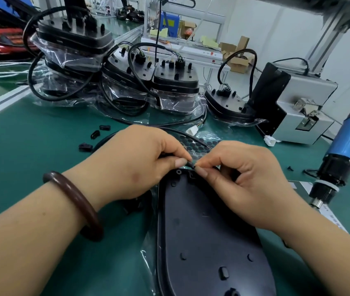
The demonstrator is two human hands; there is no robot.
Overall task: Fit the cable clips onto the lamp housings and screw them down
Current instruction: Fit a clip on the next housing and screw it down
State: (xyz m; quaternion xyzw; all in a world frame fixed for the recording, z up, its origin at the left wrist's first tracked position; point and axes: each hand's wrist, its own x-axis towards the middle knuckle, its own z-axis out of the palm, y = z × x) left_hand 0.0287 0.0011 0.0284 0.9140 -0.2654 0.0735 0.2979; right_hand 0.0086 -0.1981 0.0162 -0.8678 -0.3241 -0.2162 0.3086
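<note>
The left hand [135, 165] and right hand [249, 180] together pinch a small black cable clip [193, 166] at the 12 o'clock end of the lamp housing [208, 231]. Fingertips hide most of the clip. The housing's near end is cut off at 6 o'clock. Spare clips [85, 146] lie at 10 o'clock.
</note>
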